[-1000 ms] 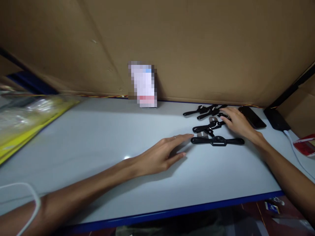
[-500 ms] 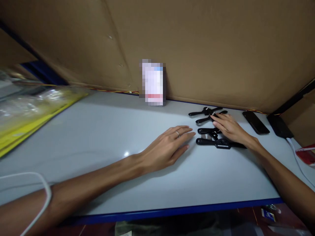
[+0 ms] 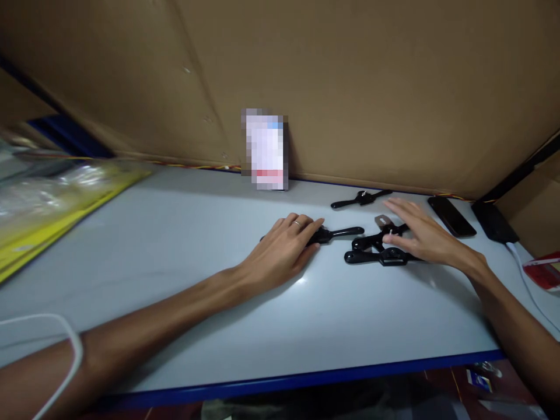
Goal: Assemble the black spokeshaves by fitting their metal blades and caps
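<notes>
My left hand [image 3: 284,245], a ring on one finger, is closed over a black spokeshave [image 3: 345,232] lying on the table; one handle sticks out to the right and the rest is mostly covered. My right hand [image 3: 426,233] hovers with thumb and fingers apart over other black spokeshaves. Under it, a spokeshave [image 3: 371,240] with a silver screw and a flat metal plate [image 3: 383,220] is partly hidden. In front of that lies another spokeshave [image 3: 394,256], its right handle under my hand. One more spokeshave [image 3: 362,199] rests near the back wall.
A blurred-out lit panel [image 3: 266,149] leans on the cardboard wall [image 3: 350,87]. A dark phone [image 3: 451,216] and a black device [image 3: 494,223] with a white cable lie at right. Clear plastic over yellow material [image 3: 87,195] is at left. The table has a blue front edge [image 3: 306,376].
One spokeshave has moved left out of the group and is now under my left hand, which has closed on it. My right hand has opened wider and shifted slightly right.
</notes>
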Tool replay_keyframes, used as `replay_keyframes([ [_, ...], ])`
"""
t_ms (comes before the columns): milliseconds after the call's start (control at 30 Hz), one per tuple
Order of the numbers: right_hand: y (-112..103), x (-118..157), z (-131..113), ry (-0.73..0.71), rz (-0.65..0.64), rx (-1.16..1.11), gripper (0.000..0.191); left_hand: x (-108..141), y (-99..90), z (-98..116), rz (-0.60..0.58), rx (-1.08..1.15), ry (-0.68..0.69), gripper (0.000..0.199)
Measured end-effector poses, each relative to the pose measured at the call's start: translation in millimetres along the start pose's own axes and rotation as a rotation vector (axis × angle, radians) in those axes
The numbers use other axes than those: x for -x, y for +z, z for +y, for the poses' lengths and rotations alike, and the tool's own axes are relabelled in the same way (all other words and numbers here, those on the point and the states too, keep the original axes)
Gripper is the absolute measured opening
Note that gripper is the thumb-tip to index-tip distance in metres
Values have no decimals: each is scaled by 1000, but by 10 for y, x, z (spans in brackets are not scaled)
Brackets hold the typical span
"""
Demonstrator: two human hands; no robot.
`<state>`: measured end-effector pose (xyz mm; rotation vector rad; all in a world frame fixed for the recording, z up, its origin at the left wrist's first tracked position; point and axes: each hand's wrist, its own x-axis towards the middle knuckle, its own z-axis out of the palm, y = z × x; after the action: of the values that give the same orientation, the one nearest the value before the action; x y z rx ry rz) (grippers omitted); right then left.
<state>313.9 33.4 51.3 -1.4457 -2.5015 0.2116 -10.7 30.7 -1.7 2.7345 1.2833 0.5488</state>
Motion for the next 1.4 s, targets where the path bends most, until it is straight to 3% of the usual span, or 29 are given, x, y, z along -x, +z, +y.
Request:
replay_keyframes([
  [100, 60, 59, 22, -36, -221, 25, 97, -28, -26, -40, -40, -61, -29, 44],
  [200, 178, 79, -38, -23, -291, 21, 88, -54, -34, -97, -39, -96, -79, 42],
  [367, 391, 7, -40, -4, -174, 7, 65, -77, -32, -201, -19, -87, -139, 37],
  [600, 479, -154, 316, 111, -38, 98, 65, -77, -82, -175, -17, -81, -184, 26],
  [800, 459, -203, 573, 170, 18, 131, 60, -50, -79, -99, -26, 21, -107, 24],
  [900, 398, -193, 476, 142, 143, 117, 53, -36, -72, -50, -33, 46, -76, 26],
  [1000, 312, -133, 201, 29, 293, 29, 39, -40, -84, -47, -36, -25, -132, 29],
  [1133, 276, -4, -224, -243, 118, -148, 30, -63, -113, -113, -65, -143, -236, 33],
  [1200, 300, 33, -342, -308, 52, -171, 30, -70, -122, -143, -74, -153, -249, 33],
  [1300, 326, 22, -328, -226, 70, -90, 32, -68, -121, -152, -84, -118, -244, 31],
  [1400, 278, -24, -182, -59, 210, -6, 33, -49, -110, -117, -103, -49, -192, 29],
])
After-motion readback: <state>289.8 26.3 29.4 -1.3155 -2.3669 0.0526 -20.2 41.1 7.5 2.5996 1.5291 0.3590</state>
